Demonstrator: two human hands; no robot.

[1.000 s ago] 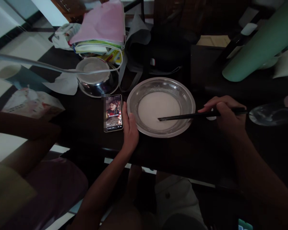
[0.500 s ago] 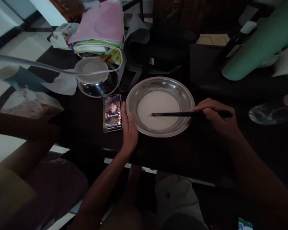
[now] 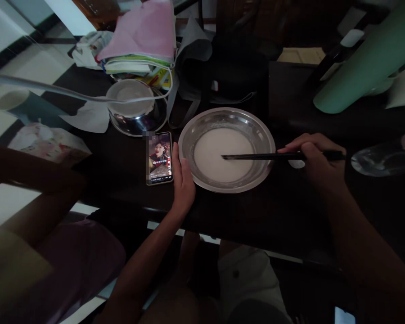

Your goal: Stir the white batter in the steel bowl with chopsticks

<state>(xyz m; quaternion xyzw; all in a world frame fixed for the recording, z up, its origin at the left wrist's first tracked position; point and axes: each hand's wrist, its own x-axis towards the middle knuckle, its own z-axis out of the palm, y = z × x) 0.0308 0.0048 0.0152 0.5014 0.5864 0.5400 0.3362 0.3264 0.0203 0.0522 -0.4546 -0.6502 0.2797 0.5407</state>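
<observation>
Head view: the right hand (image 3: 325,165) grasps black chopsticks (image 3: 256,156), tips at the white liquid (image 3: 218,143) inside the bowl (image 3: 263,143). The bowl sits on the table (image 3: 246,216); the left hand (image 3: 183,185) touches its left rim, whether gripping cannot be determined.

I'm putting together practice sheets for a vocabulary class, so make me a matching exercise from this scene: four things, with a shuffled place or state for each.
Things
1. chopsticks
2. phone
3. left hand
4. whitish mixture

Places and states
A. lying inside the metal bowl
B. lit up
C. held in the right hand
D. at the rim, on the bowl's left

Right pairs: 1-C, 2-B, 3-D, 4-A
</observation>
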